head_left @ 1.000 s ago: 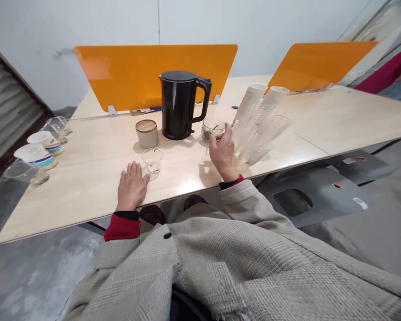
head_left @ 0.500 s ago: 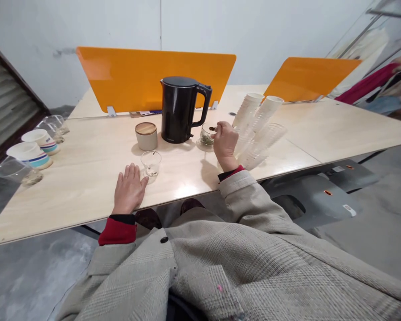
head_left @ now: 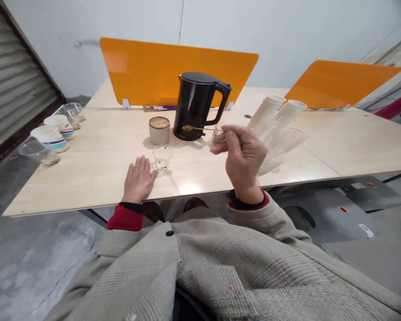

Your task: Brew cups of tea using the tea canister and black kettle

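Note:
My right hand point(head_left: 242, 156) is raised above the table, pinching the handle of a gold spoon point(head_left: 195, 129) that points left, level, with its bowl in front of the black kettle point(head_left: 195, 106). Behind my fingers a small glass bowl point(head_left: 214, 139) is partly hidden. My left hand point(head_left: 139, 179) lies flat on the wooden table point(head_left: 87, 165), fingers together, beside a small clear glass cup point(head_left: 162, 157). A beige jar with a wooden lid point(head_left: 159, 129) stands left of the kettle.
Stacks of paper and clear plastic cups point(head_left: 276, 125) lean to the right of my right hand. At the table's left end stand striped paper cups point(head_left: 51, 136) and clear cups point(head_left: 36, 151). Orange dividers point(head_left: 173, 67) line the back.
My right hand lifted the spoon out of the small glass bowl and brought it up and toward me. The left hand stayed flat. The view shifted slightly.

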### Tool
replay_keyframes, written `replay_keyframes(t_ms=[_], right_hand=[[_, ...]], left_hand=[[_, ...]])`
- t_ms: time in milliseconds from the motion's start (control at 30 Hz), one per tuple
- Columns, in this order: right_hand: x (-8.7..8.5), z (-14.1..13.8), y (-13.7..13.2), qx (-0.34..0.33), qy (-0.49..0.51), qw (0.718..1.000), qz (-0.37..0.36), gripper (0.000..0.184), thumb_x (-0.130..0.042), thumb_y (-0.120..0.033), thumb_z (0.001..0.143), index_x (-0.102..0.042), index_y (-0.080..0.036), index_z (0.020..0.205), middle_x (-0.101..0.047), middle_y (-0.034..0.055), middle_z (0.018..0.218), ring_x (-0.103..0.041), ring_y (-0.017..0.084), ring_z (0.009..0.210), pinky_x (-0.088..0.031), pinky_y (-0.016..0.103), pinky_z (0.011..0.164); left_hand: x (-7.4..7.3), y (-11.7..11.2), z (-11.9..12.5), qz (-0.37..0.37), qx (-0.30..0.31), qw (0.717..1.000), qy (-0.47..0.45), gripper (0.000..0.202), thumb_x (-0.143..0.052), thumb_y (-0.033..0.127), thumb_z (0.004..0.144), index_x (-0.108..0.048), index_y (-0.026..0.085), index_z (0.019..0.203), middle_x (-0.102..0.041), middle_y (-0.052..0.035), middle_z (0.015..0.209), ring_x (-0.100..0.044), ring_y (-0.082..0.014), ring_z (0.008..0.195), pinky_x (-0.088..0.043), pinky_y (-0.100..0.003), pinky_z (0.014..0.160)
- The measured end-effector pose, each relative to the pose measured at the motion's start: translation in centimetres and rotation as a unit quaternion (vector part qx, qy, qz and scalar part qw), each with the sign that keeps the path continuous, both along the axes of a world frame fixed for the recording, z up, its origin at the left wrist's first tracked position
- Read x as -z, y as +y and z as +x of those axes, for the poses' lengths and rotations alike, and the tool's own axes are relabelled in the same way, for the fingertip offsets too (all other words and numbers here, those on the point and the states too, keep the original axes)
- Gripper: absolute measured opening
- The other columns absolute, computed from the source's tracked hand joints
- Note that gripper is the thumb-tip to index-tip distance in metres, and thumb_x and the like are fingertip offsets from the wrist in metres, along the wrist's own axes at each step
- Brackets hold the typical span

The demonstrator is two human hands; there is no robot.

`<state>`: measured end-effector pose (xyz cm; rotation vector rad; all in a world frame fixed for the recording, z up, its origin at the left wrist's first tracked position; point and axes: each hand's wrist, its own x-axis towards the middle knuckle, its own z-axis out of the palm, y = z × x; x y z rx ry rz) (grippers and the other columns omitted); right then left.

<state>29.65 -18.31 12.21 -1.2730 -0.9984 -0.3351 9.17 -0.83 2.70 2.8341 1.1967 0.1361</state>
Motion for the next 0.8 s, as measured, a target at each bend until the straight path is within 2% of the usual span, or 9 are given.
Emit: replay_keyframes(t_ms=[167,400,633,800], right_hand=[[1.4,-2.8,2.7,-0.079,-0.009,0.992,-0.094,0.034,-0.059,-0.054,0.106,-0.074,-0.024,0.103,-0.073,-0.0022,0.080,-0.073,0.011,0.058,-0.059,0.022,0.054],[3.0,-3.0,6.9,-0.160,-0.018,0.956,-0.247,0.031,-0.056,-0.045,0.106,-0.071,-0.020,0.093,-0.071,-0.0017,0.076,-0.069,0.009,0.051,-0.050,0.019,0.052],[2.7,-3.0,7.0,-0.156,-0.004,0.955,-0.252,0.028,-0.056,-0.040,0.106,-0.069,-0.020,0.092,-0.069,-0.0022,0.075,-0.069,0.009,0.051,-0.046,0.018,0.051],[2.8,-3.2,6.8,-0.153,-0.001,0.958,-0.244,0.031,-0.056,-0.043,0.106,-0.069,-0.020,0.090,-0.068,-0.0025,0.073,-0.069,0.009,0.052,-0.046,0.018,0.051]], left_hand=[[0.0,-0.1,0.0,-0.009,0.002,1.000,-0.010,0.074,-0.022,0.048,0.111,-0.033,0.004,0.170,-0.025,-0.0164,0.181,-0.021,-0.0312,0.171,-0.020,-0.052,0.139],[0.1,-0.1,-0.1,-0.010,0.006,1.000,-0.023,0.072,-0.023,0.047,0.111,-0.034,0.005,0.169,-0.027,-0.0171,0.180,-0.023,-0.0307,0.170,-0.022,-0.053,0.138],[-0.2,-0.4,0.0,-0.013,0.008,1.000,-0.012,0.073,-0.023,0.046,0.111,-0.032,0.002,0.169,-0.026,-0.0179,0.181,-0.021,-0.0316,0.171,-0.020,-0.053,0.139],[0.1,-0.2,-0.1,-0.009,0.007,1.000,-0.018,0.073,-0.023,0.047,0.112,-0.032,0.003,0.169,-0.026,-0.0175,0.181,-0.021,-0.0314,0.171,-0.020,-0.053,0.139]])
